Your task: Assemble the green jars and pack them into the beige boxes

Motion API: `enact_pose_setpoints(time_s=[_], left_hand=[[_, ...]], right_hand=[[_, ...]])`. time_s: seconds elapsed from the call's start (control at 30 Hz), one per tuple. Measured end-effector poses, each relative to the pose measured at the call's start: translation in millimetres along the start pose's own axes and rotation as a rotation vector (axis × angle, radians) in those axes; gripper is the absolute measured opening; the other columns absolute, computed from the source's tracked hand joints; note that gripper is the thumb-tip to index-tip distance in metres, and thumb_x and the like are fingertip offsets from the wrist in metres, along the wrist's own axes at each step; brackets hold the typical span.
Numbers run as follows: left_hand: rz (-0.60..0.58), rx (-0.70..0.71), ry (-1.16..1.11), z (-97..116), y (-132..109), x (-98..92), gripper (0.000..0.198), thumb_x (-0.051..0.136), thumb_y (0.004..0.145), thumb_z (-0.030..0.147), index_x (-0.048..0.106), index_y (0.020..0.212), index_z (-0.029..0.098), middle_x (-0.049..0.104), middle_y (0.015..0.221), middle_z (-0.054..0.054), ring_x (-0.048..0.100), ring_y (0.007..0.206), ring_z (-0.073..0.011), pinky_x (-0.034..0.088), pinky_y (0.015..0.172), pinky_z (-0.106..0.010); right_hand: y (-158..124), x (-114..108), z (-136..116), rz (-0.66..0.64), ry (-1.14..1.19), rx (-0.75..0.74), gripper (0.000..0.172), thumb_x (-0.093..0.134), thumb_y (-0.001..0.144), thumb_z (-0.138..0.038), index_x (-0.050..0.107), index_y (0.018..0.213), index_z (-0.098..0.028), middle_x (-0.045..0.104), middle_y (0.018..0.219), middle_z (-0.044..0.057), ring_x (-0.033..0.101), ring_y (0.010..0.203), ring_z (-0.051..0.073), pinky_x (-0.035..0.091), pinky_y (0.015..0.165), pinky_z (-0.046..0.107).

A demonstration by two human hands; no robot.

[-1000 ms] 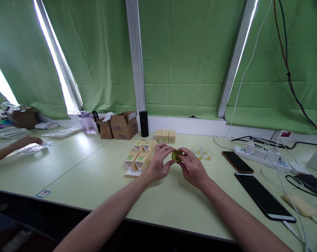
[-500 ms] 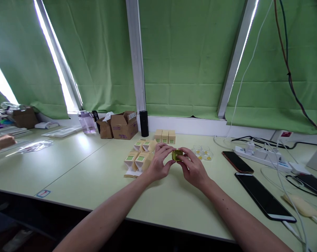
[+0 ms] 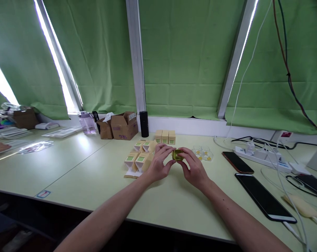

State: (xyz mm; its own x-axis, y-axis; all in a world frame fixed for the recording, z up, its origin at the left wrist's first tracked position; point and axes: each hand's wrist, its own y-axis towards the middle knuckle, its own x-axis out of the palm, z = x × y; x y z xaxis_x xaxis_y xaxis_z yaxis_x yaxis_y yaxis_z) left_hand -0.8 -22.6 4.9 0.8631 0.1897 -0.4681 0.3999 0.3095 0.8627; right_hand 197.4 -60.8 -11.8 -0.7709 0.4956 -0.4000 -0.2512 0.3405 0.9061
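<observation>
At frame centre I see the left hand [image 3: 158, 163] and right hand [image 3: 194, 168], each grip pinching 1 small green tin [image 3: 177, 154] (contents hidden) over the desk [image 3: 95, 164]; clear cups [image 3: 203, 153] just right of it hold yellow pieces [image 3: 208, 158].

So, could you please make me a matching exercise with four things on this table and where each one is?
Things:
1. small green item
2. black cylinder
3. purple bottle
4. red-edged phone

Places:
A. left of the brown cartons
B. right of the clear trays
C. between left hand and right hand
D. just right of the brown cartons

Pairs: 1-C, 2-D, 3-A, 4-B
</observation>
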Motion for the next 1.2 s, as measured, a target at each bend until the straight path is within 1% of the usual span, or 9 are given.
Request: enact_pose_setpoints(time_s=[0.13,0.27,0.37,0.5,0.6,0.73,0.87,1.03,1.2], left_hand=[[-0.013,-0.008,0.001,-0.6,-1.6,0.2,0.046,0.063,0.096,0.022,0.056,0.142,0.023,0.069,0.120,-0.011,0.051,0.119,-0.0301,0.050,0.103,-0.054],[-0.033,-0.055,-0.020,-0.2,-3.2,-0.2,0.046,0.055,0.097,0.017,0.054,0.143,0.023,0.068,0.125,-0.012,0.050,0.121,-0.0296,0.050,0.104,-0.054],[-0.043,-0.082,-0.017,0.7,-3.6,-0.6,0.048,0.055,0.095,0.013,0.053,0.142,0.023,0.066,0.127,-0.012,0.048,0.125,-0.0305,0.051,0.104,-0.054],[-0.064,-0.056,0.023,0.6,-3.8,-0.2,0.051,0.058,0.092,0.012,0.052,0.142,0.024,0.067,0.127,-0.011,0.046,0.125,-0.0307,0.049,0.105,-0.054],[-0.063,-0.027,0.048,-0.3,-4.6,1.3,0.051,0.058,0.094,0.013,0.052,0.143,0.024,0.068,0.126,-0.011,0.048,0.124,-0.0306,0.048,0.106,-0.055],[-0.074,-0.011,0.096,-0.5,-5.6,3.4,0.050,0.060,0.096,0.017,0.052,0.145,0.024,0.068,0.125,-0.011,0.051,0.124,-0.0310,0.047,0.106,-0.054],[-0.077,-0.021,0.132,0.0,-5.6,5.0,0.050,0.064,0.095,0.020,0.055,0.144,0.025,0.067,0.125,-0.011,0.050,0.124,-0.0316,0.047,0.107,-0.055],[-0.116,-0.050,0.093,1.0,-4.6,6.9,0.051,0.072,0.089,0.019,0.061,0.138,0.024,0.066,0.124,-0.012,0.047,0.124,-0.0327,0.048,0.106,-0.056],[-0.124,-0.092,0.003,0.6,-3.3,8.4,0.047,0.076,0.087,0.020,0.065,0.133,0.023,0.068,0.119,-0.011,0.048,0.120,-0.0311,0.050,0.105,-0.054]], right_hand=[[-1.7,2.4,-2.1,0.036,0.100,0.120,0.030,0.053,0.103,-0.020,0.057,0.132,-0.025,0.065,0.133,0.015,0.062,0.127,0.027,0.061,0.098,0.048],[-1.4,7.5,-2.6,0.100,0.361,0.388,0.023,0.057,0.103,-0.033,0.062,0.122,-0.023,0.067,0.128,0.013,0.068,0.114,0.025,0.065,0.090,0.044],[1.8,9.2,-2.1,0.126,0.598,0.618,0.030,0.062,0.099,-0.047,0.065,0.113,-0.021,0.073,0.113,0.010,0.073,0.092,0.021,0.066,0.083,0.041],[7.4,7.4,-2.0,0.141,0.777,0.785,0.041,0.068,0.092,-0.060,0.068,0.093,-0.019,0.075,0.096,0.007,0.073,0.084,0.021,0.067,0.078,0.040],[9.7,6.1,-2.2,0.153,0.857,0.867,0.048,0.070,0.087,-0.066,0.066,0.087,-0.018,0.075,0.091,0.007,0.075,0.081,0.022,0.067,0.073,0.038],[10.3,6.5,-3.1,0.132,0.910,0.965,0.058,0.071,0.082,-0.074,0.066,0.089,-0.017,0.075,0.085,0.007,0.076,0.071,0.023,0.067,0.064,0.037],[11.2,7.0,-6.5,0.090,0.921,1.024,0.065,0.070,0.077,-0.081,0.063,0.089,-0.017,0.073,0.072,0.006,0.076,0.060,0.023,0.064,0.053,0.034],[12.1,6.8,-10.8,0.032,0.884,1.064,0.066,0.069,0.076,-0.082,0.061,0.085,-0.017,0.068,0.056,0.003,0.072,0.048,0.022,0.060,0.045,0.029],[10.5,7.4,-10.2,0.018,0.871,1.054,0.065,0.067,0.078,-0.082,0.060,0.085,-0.018,0.067,0.053,0.003,0.070,0.045,0.021,0.058,0.042,0.027]])
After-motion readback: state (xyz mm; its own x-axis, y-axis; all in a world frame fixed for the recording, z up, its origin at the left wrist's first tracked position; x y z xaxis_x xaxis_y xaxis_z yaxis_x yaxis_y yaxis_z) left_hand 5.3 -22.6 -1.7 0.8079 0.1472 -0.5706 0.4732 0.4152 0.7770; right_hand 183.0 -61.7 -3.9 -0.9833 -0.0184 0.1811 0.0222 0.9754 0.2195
